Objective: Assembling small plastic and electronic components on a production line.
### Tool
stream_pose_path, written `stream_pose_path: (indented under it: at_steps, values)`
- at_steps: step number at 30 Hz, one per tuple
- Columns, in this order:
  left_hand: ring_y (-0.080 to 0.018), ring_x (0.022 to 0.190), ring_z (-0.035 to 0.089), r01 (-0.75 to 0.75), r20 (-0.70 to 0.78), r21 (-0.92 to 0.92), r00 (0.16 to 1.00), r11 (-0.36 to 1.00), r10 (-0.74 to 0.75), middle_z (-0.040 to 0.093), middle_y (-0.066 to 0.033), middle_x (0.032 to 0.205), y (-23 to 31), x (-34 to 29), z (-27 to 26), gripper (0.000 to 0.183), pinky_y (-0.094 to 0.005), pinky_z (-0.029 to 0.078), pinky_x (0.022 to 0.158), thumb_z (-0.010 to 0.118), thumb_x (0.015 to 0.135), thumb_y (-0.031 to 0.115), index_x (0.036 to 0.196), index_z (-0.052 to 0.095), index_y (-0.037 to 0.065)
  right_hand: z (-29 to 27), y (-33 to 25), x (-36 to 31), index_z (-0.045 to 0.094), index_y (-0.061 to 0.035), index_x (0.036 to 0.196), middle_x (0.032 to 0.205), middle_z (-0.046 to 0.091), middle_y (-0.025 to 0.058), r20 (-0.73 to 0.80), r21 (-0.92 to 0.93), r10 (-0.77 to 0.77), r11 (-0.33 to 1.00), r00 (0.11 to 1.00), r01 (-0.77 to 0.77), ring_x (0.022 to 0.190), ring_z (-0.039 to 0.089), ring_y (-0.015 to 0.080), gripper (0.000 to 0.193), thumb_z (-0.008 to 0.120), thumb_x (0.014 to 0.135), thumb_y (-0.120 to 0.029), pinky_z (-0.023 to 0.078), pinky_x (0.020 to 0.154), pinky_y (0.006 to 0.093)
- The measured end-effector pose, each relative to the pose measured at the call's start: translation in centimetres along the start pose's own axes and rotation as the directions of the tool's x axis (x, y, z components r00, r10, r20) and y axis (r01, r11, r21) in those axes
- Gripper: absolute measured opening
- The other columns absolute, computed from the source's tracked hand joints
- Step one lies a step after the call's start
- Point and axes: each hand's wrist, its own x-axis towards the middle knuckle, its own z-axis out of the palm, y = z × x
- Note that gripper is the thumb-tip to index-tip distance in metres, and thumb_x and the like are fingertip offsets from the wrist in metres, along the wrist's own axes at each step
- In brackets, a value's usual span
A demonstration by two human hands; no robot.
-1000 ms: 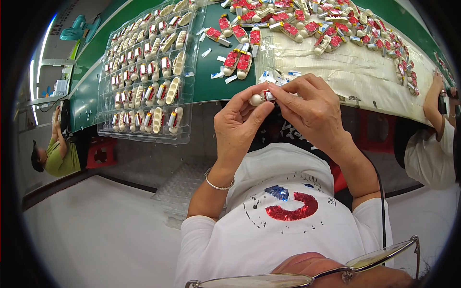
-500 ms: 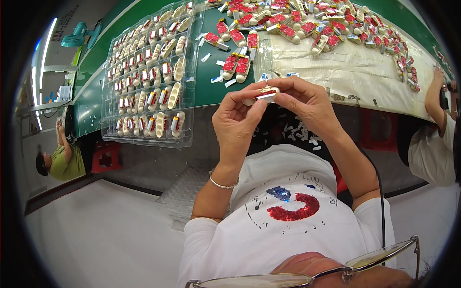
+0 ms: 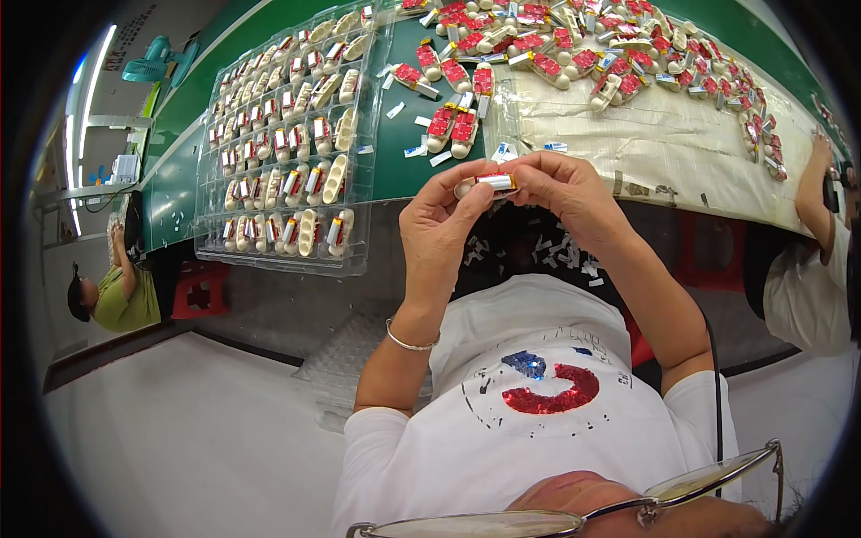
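Close above the table's near edge, both hands pinch one small cream plastic shell (image 3: 463, 189) with a silver-white cylindrical battery (image 3: 496, 181) on it, orange at one end. My left hand (image 3: 438, 220) grips its left end, the thumb pressed on the front. At the other end, the fingertips of my right hand (image 3: 574, 195) are closed on it and hide part of it. Just beyond my hands several like shells with red boards (image 3: 453, 125) lie on the green table, with small white-and-blue paper strips (image 3: 415, 151) beside them.
To the left a clear plastic tray (image 3: 278, 263) holds rows of cream shells, many with batteries. A large pile of shells with red boards (image 3: 547, 65) covers the far table. White scraps (image 3: 556, 247) lie below the table edge. Other people (image 3: 126, 291) sit at both sides.
The held shell has been turned, so its silver battery with the orange end now faces up; before, a red part and a white strip showed. My hands stay nearly in place.
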Motion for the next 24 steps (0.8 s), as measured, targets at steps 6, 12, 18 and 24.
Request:
stream_pose_path:
  at_steps: [6, 12, 18, 24]
  values:
    - [-0.0136, 0.091, 0.067, 0.06, -0.025, -0.09, 0.998, 0.994, -0.062, 0.068, -0.01, 0.103, 0.3, 0.0, -0.1, 0.024, -0.0247, 0.055, 0.081, 0.065, 0.09, 0.01, 0.11, 0.064, -0.003, 1.1, -0.6, -0.4, 0.066, 0.0014, 0.108, 0.099, 0.067, 0.0057, 0.007, -0.06, -0.076, 0.995, 0.997, 0.076, 0.086, 0.061, 0.0083, 0.028, 0.067, 0.089, -0.019, 0.05, 0.08, 0.0221]
    - [-0.0102, 0.089, 0.065, 0.042, 0.08, 0.003, 0.996, 0.999, -0.042, 0.068, -0.0105, 0.102, 0.1, -0.3, -1.4, 0.023, -0.0231, 0.054, 0.08, 0.065, 0.089, 0.006, 0.109, 0.064, -0.004, 1.3, -0.5, -0.3, 0.065, 0.0031, 0.108, 0.1, 0.068, 0.0061, 0.05, -0.217, -0.105, 0.97, 0.993, 0.113, 0.089, 0.062, 0.0073, 0.025, 0.068, 0.089, -0.013, 0.05, 0.08, 0.0217]
    - [-0.0067, 0.086, 0.061, -0.006, 0.107, 0.123, 0.994, 0.992, -0.007, 0.067, -0.0094, 0.105, 1.0, -1.2, -4.0, 0.029, -0.0225, 0.052, 0.083, 0.07, 0.083, -0.001, 0.111, 0.062, -0.003, 2.4, -0.7, 1.0, 0.066, 0.0007, 0.107, 0.096, 0.068, 0.0055, 0.164, -0.282, 0.01, 0.959, 0.986, 0.037, 0.087, 0.062, 0.0089, 0.026, 0.07, 0.087, -0.017, 0.049, 0.079, 0.0233]
    - [-0.0128, 0.101, 0.062, -0.164, -0.047, 0.278, 0.982, 0.947, 0.184, 0.065, -0.0108, 0.114, 3.8, -1.5, -8.9, 0.029, -0.0254, 0.05, 0.091, 0.066, 0.084, -0.003, 0.113, 0.062, -0.004, 2.4, -3.0, 4.9, 0.062, -0.0046, 0.116, 0.119, 0.06, 0.0121, 0.293, -0.813, -0.549, 0.288, 0.783, 0.506, 0.11, 0.057, 0.0287, 0.032, 0.066, 0.084, -0.007, 0.045, 0.094, 0.0356]
